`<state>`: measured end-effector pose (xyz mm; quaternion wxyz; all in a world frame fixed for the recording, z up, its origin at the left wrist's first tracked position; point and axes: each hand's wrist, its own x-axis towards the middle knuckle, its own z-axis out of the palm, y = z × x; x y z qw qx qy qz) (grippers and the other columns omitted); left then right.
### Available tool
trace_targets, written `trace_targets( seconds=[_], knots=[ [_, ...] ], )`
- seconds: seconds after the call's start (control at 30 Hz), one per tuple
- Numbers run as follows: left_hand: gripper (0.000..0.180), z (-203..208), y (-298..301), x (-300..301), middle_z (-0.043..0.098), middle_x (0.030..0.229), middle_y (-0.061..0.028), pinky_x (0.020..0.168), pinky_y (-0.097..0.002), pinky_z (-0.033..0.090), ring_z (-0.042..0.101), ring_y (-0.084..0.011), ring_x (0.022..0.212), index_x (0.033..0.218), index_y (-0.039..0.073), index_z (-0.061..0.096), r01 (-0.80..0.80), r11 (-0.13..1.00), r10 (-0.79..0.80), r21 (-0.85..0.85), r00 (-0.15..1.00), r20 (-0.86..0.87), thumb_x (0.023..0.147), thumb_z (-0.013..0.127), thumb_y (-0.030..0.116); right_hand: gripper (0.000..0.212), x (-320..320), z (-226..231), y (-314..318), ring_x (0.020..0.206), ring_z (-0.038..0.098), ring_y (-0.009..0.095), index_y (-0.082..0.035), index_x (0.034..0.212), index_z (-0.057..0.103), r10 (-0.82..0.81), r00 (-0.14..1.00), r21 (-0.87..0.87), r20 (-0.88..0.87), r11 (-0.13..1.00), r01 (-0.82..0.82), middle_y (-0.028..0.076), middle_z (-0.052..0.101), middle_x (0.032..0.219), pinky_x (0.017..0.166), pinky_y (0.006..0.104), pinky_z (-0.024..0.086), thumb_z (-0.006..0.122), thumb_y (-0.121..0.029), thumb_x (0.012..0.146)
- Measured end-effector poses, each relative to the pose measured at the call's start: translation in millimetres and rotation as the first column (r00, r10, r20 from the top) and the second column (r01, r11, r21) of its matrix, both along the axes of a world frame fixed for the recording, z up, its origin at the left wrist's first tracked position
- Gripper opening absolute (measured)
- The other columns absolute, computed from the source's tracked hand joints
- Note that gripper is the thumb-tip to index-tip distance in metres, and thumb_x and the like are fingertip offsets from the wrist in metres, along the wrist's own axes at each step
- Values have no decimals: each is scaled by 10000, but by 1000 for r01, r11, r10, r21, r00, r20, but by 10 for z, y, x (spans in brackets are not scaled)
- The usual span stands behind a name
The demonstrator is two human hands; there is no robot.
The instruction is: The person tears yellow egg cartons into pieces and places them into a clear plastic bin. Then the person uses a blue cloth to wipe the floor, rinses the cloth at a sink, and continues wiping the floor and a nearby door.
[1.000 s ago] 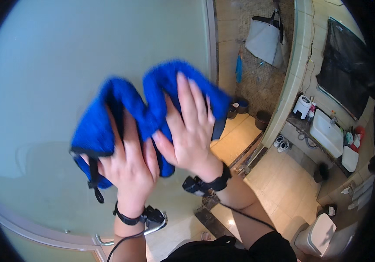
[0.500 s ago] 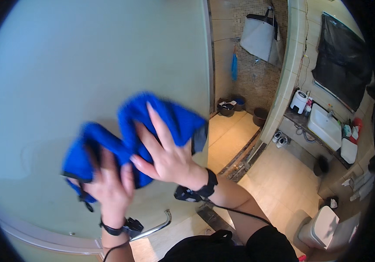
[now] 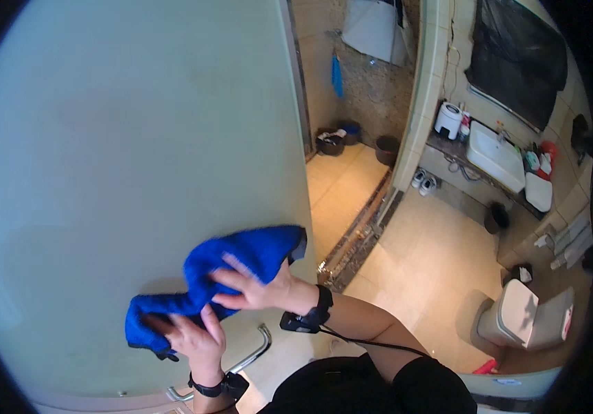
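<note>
A blue cloth (image 3: 255, 243) with dark trim at its ends lies bunched in folds against a pale frosted glass door (image 3: 138, 152). My right hand (image 3: 265, 286) presses its upper right part to the glass, fingers spread over the fabric. Lower and to the left, my left hand (image 3: 196, 341) holds the other end, its fingertips partly sunk in the folds. The two hands are close together, thumbs near each other. Dark bands with small black devices circle both wrists. Below the cloth, a curved metal handle (image 3: 255, 352) is fixed to the door.
Past the door's edge, buckets (image 3: 387, 150) stand on the tiled shower floor behind a dark raised sill (image 3: 358, 248). Along the right are a white sink (image 3: 493, 155) on a counter, shoes (image 3: 423, 182), a dark bin (image 3: 496, 217) and a toilet (image 3: 517, 314).
Both hands have slid down the glass with the cloth, and the left has come nearer the right. The view has shifted, so the room appears further left and higher.
</note>
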<state>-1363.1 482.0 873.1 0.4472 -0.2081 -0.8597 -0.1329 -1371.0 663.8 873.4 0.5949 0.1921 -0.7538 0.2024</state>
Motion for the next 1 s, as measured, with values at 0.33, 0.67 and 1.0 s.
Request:
trace_targets(
  seconds=[0.33, 0.67, 1.0],
  knots=[
    [559, 479, 1105, -30, 190, 1476, -276, 1080, -530, 150, 207, -470, 1343, 1413, 55, 342, 69, 990, -83, -119, 989, -119, 930, 398, 330, 729, -171, 498, 703, 1059, 453, 435, 1, 1342, 370, -50, 984, -331, -172, 944, -10, 308, 426, 1239, 869, 481, 390, 652, -279, 731],
    [687, -93, 1613, -157, 254, 1462, -235, 1046, -564, 242, 259, -431, 1318, 1417, 139, 345, -104, 971, 179, 213, 913, -367, 877, 450, 551, 435, -196, -304, 1287, 658, 584, 284, -14, 1084, 525, 664, 727, -374, 174, 728, -575, 120, 566, 802, 548, 363, 462, 698, -197, 730],
    [183, -725, 2616, 89, 496, 1161, -153, 836, -411, 501, 509, -316, 1065, 1046, 103, 531, -143, 897, 297, 418, 896, -331, 870, 569, 68, 360, -452, -601, 2117, 616, 595, 342, -14, 1096, 498, 834, 324, -390, 448, 508, -768, 119, 575, 656, 562, 417, 476, 616, -219, 825]
  ],
)
